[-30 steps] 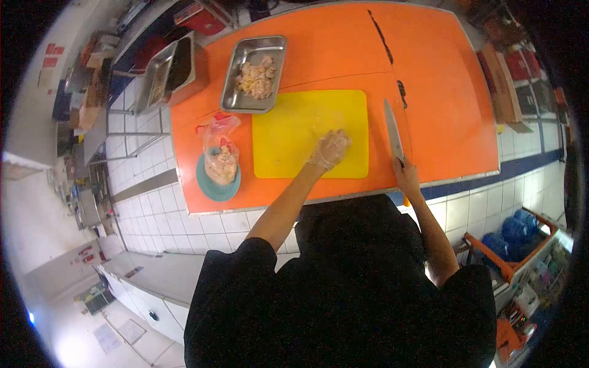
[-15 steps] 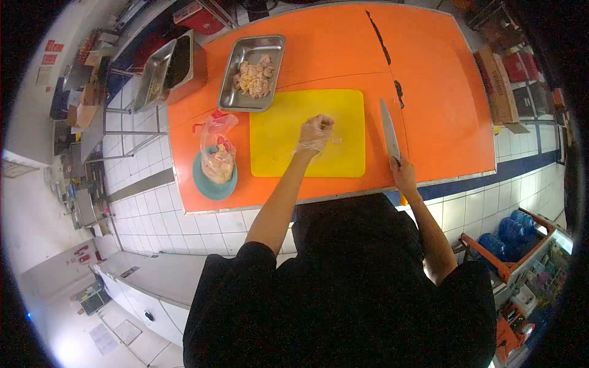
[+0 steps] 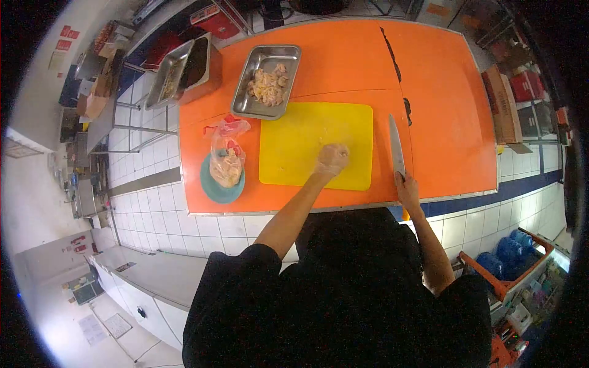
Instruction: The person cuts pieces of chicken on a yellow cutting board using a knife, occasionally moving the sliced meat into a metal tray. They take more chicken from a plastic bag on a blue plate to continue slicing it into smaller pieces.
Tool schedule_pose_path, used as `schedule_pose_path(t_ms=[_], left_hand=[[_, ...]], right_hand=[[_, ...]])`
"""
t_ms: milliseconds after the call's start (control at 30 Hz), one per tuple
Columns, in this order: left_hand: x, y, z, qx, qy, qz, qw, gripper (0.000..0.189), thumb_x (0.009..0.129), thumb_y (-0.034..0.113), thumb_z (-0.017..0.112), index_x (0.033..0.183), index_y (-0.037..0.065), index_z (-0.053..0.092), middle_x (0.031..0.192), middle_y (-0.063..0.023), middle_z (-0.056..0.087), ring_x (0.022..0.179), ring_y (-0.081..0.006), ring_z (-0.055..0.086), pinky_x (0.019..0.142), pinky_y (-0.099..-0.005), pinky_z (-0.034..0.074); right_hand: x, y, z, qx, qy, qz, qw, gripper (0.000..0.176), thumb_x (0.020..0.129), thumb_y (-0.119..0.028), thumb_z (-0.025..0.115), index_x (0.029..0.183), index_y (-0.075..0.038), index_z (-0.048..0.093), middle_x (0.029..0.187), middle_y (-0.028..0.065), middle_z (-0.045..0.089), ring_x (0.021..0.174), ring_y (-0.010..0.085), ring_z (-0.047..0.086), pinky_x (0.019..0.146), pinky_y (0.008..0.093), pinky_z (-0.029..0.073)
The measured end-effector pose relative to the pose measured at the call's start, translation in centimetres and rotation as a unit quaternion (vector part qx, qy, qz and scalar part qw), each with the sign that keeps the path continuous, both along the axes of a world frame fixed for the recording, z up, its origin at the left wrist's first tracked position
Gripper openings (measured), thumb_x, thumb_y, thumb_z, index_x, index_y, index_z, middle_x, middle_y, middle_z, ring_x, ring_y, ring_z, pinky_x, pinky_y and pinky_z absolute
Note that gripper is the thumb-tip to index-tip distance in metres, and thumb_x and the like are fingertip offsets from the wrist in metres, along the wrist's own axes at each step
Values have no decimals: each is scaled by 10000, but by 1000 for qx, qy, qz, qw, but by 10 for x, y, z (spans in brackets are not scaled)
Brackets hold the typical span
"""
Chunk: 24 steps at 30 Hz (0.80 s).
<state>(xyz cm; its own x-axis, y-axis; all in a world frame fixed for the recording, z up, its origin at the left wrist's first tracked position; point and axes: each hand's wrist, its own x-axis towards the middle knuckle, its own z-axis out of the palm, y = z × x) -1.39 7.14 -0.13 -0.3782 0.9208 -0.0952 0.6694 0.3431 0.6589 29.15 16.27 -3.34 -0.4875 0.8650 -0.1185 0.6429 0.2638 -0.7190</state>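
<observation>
My left hand (image 3: 333, 159), in a clear plastic glove, is closed low over the right half of a yellow cutting board (image 3: 288, 162). Its fingers curl down against the surface, and what they may hold is hidden. Tiny bits lie on the board. To its right, my right hand (image 3: 407, 189) grips the handle of a large kitchen knife (image 3: 396, 147), whose blade points away from me over the orange table. Behind the board's left corner, a steel tray (image 3: 246, 101) holds pale cut meat pieces (image 3: 269, 87), probably chicken.
Left of the board, a plastic bag (image 3: 226, 165) of pale meat rests in a blue-green bowl (image 3: 215, 195). A deep steel container (image 3: 205, 80) stands at the orange table's (image 3: 442, 147) far left corner. A cardboard box (image 3: 500, 107) is beyond the right edge.
My left hand has come nearer to me and slightly right across the board. A small pinkish scrap beside it is no longer visible. My right hand keeps hold of the knife; the view has shifted slightly.
</observation>
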Motion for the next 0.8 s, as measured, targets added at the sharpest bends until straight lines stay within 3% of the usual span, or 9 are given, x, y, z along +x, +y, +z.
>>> schedule_pose_path(t_ms=[67,133,267,333,433,500,600,733,800], left_hand=[[-16,1,5,16,-107,12,994,129,906,105,633,929,10,718,802,-183,726,747,-281,734,696,-377,589],[-45,11,16,30,-456,123,881,126,889,67,675,990,21,736,839,-113,747,763,-199,722,742,-328,593],[-124,28,92,133,-502,160,840,56,913,67,698,964,51,716,896,-60,742,794,-156,694,772,-310,589],[-173,29,117,262,-331,49,905,75,927,59,685,992,64,723,919,-66,741,800,-157,688,828,-308,586],[-230,31,140,161,-365,228,888,258,963,240,693,1187,114,721,1142,-97,737,1066,-271,703,975,-373,545],[-253,8,141,-25,-42,128,991,365,971,322,680,1275,120,688,1252,-157,697,1199,-351,646,1019,-430,518],[-270,-40,137,-85,293,-42,951,467,991,416,640,1328,93,661,1345,-181,648,1288,-358,589,1065,-450,479],[-279,-121,125,-84,46,124,988,459,998,428,607,1298,86,675,1316,-203,657,1271,-361,598,1079,-479,459],[-307,-175,68,-207,308,31,928,421,1000,399,561,1268,101,693,1190,-180,724,1176,-350,666,1062,-485,478]], right_hand=[[1,0,1,-15,-9,-7,1000,319,1064,-293,577,1047,22,631,686,174,622,604,322,632,554,446,458],[2,1,1,-30,-19,-16,999,325,1065,-298,579,1045,22,632,683,169,619,598,319,626,551,445,455],[4,0,-4,-16,-25,-12,999,323,1065,-296,578,1043,22,632,694,168,623,612,299,634,558,435,455],[2,0,0,-19,-19,-15,1000,319,1063,-293,579,1039,21,634,695,166,622,612,287,631,559,433,452],[1,0,0,-71,-21,-25,997,329,1061,-295,578,1026,27,635,691,156,622,604,258,617,558,428,448],[8,3,-16,-35,-24,-22,999,349,1059,-305,583,1007,36,634,692,159,623,602,246,607,555,433,445],[1,2,1,-81,-75,-30,993,355,1056,-304,589,1005,45,634,695,174,622,611,263,618,560,444,449],[-1,-2,5,-51,-24,-20,998,389,1067,-333,559,979,37,641,692,232,628,624,380,659,561,496,460],[-4,-4,12,-51,-23,-32,998,388,1068,-327,560,966,37,647,692,214,628,613,351,648,555,488,455]])
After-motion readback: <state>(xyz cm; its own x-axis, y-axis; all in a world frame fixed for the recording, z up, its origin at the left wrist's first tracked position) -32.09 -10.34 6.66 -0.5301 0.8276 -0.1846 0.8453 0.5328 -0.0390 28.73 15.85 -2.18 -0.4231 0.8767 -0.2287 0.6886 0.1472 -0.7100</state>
